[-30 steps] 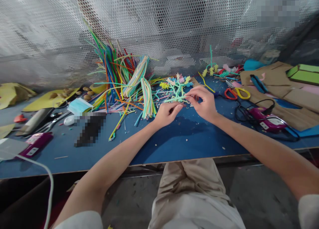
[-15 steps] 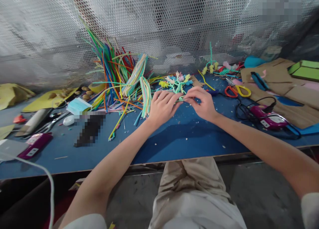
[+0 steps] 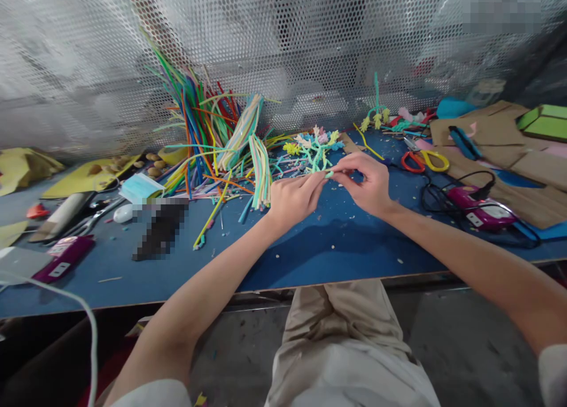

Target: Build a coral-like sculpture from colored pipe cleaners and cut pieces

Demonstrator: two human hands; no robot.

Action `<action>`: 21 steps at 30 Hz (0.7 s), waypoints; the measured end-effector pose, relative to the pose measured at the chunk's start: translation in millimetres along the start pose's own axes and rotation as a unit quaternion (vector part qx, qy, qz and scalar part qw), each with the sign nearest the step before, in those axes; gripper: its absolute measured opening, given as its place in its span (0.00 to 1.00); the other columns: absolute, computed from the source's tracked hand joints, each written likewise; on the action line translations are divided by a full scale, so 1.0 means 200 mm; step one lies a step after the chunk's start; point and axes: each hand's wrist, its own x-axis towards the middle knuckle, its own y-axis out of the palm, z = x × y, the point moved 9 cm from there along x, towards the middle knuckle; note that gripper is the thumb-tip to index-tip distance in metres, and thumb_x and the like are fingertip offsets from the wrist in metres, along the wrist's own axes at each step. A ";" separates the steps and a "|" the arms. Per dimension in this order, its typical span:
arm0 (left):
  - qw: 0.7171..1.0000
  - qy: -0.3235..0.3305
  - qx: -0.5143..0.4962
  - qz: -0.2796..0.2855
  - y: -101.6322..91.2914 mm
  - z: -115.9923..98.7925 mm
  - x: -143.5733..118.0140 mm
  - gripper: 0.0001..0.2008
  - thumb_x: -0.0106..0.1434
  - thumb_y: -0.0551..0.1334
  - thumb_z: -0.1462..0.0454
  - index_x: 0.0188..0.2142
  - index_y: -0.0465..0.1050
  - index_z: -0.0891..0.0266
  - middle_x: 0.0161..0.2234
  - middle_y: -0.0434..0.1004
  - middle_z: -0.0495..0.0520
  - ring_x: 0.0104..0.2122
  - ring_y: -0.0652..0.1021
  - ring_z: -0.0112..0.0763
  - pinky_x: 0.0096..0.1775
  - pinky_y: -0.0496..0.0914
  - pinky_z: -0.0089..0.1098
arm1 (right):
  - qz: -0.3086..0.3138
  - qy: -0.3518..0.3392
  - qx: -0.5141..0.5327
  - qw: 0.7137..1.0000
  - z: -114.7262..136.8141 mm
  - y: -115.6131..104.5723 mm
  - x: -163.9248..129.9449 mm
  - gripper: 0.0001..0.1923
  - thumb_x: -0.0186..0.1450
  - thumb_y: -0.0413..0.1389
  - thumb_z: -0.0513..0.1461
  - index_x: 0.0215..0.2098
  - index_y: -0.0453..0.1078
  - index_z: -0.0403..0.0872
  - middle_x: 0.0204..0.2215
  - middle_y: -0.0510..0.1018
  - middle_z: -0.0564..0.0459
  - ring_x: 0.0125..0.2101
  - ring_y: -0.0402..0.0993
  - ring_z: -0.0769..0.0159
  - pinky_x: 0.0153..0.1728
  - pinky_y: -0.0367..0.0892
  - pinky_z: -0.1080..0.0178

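Observation:
Between my two hands is a short mint-green pipe cleaner (image 3: 329, 175), bent or twisted at the fingertips; most of it is hidden. My left hand (image 3: 295, 199) is closed, its thumb and fingers pinching one side of the piece. From the other side my right hand (image 3: 367, 181) pinches it too, with thumb and index finger together. Just behind the hands lies a bunch of pipe-cleaner flowers (image 3: 316, 146) with yellow, pink, white and blue heads on green stems. A bundle of pastel pipe cleaners (image 3: 260, 173) is left of my left hand.
Many coloured pipe cleaners (image 3: 190, 123) pile up against the perforated metal screen (image 3: 310, 52). Scissors (image 3: 425, 160), a purple glue gun (image 3: 481, 209) with its cable and brown cardboard (image 3: 518, 176) lie at right. A face mask (image 3: 140, 188) and another purple tool (image 3: 64, 258) are at left.
My left hand's fingers have curled in more closely. The right hand has shifted slightly to the right, and the small green piece still sits between both hands.

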 end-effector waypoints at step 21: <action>0.999 -0.020 -0.019 0.027 0.03 0.00 -0.02 0.14 0.76 0.55 0.58 0.48 0.80 0.56 0.31 0.83 0.54 0.21 0.73 0.29 0.27 0.52 0.35 | 0.020 -0.075 -0.057 0.995 0.06 -0.02 0.02 0.06 0.71 0.62 0.46 0.38 0.84 0.60 0.34 0.86 0.54 0.36 0.79 0.56 0.41 0.73 0.49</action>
